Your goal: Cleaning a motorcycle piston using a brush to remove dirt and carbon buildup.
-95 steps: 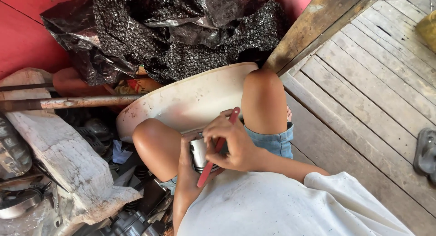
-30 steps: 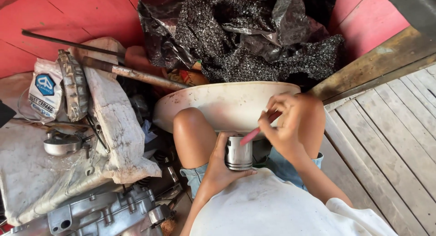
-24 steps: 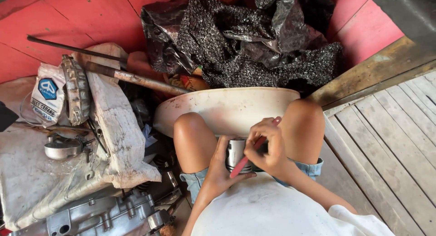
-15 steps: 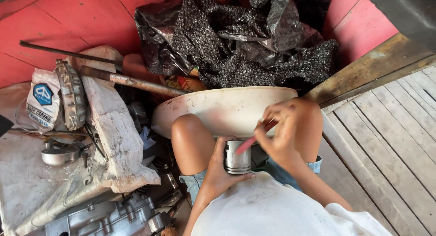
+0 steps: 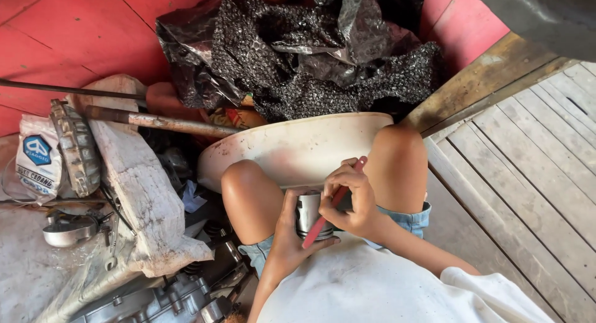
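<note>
Left hand cups piston; right hand grips red tool.

i get even, soft daylight here, brighter on the wooden planks at right. no hard shadows, only dim pockets under the black plastic sheet. the sheet shows small glints. focus is sharp throughout; a dark blurred shape fills the top right corner.

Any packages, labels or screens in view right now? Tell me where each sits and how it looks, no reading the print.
Small white plastic bag: far left, lying beside a ribbed metal part; soft pouch shape, carrying a blue hexagonal emblem and dark print.
Black bubble-wrap sheeting: top centre against the red wall, crumpled, unlabelled.
No screens or signs in view.
</note>
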